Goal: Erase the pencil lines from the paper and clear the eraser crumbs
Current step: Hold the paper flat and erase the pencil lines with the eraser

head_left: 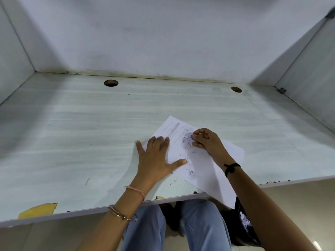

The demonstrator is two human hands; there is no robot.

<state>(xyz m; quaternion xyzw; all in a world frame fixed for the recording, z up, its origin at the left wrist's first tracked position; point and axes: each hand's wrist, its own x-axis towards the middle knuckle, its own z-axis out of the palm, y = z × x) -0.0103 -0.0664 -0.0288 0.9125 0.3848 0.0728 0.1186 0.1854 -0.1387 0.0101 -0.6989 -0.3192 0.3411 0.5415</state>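
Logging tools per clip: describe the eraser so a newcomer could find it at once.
On the pale desk lies a white sheet of paper. Near its far end the right hand pinches the eraser, a small purple nub, the only solid piece among dark crumbs.

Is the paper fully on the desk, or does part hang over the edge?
Partly over: the paper lies spread flat, but its near corner passes beyond the front edge of the desk.

I count one sheet of paper (208, 165), one purple eraser (190, 137), and eraser crumbs (188, 144) too many to number. Two grips of mine: left grip (155, 156), right grip (206, 140). One worktop (72, 133) with two round holes: left hole (111, 83), right hole (236, 89). Several faint pencil lines (174, 128), count unclear.
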